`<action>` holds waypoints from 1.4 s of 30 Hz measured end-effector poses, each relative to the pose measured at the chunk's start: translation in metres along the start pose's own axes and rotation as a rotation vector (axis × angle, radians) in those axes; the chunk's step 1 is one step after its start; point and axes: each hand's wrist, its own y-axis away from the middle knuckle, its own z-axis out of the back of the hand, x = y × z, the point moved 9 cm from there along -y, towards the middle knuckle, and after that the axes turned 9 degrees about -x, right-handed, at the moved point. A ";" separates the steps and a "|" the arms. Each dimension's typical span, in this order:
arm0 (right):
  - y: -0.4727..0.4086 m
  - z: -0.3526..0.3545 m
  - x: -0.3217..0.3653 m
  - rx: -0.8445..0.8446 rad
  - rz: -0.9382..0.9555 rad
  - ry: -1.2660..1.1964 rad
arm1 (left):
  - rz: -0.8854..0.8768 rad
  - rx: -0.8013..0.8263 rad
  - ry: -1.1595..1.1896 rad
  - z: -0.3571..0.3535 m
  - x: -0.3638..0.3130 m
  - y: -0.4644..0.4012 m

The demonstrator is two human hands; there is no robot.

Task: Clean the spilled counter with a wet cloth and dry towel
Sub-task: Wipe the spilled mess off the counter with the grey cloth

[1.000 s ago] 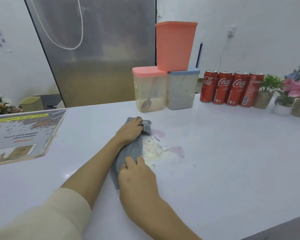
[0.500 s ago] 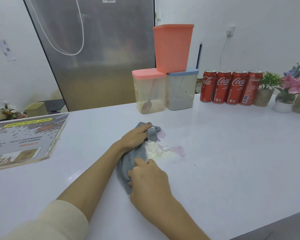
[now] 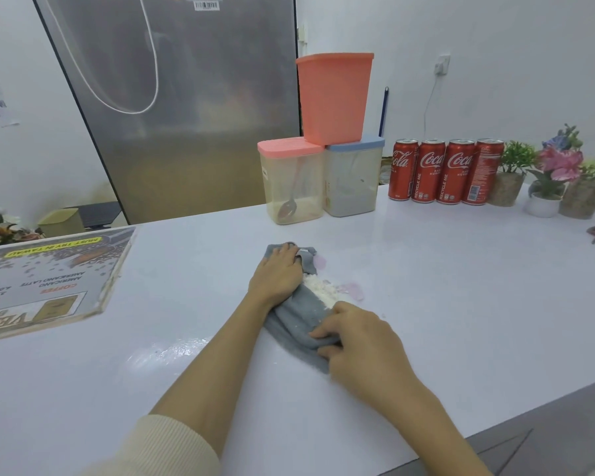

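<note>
- I am seeing the grey, crumpled cloth (image 3: 298, 316) lying on the glossy white table (image 3: 443, 304), stretched between both hands.
- The left hand (image 3: 277, 274) is pressing down on the cloth's far end, fingers fairly flat over it.
- The right hand (image 3: 361, 341) is gripping the near end, fingers curled around the fabric.
- A heap of white spilled powder (image 3: 318, 290) is lying against the cloth's right edge, with faint pink smears (image 3: 352, 290) just beyond it.
- Behind, two clear plastic tubs (image 3: 291, 185) are carrying a salmon-pink container (image 3: 334, 97); four red soda cans (image 3: 447, 175) are standing to their right.
</note>
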 end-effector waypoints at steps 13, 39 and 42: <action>-0.002 0.004 0.018 -0.009 -0.050 0.136 | 0.090 -0.129 -0.026 -0.003 -0.003 0.011; 0.027 0.051 -0.060 -0.190 -0.298 0.229 | 0.428 0.051 -0.113 -0.010 -0.034 0.011; 0.028 0.048 -0.064 -0.201 -0.364 0.260 | 0.530 -0.050 0.009 -0.017 -0.038 0.019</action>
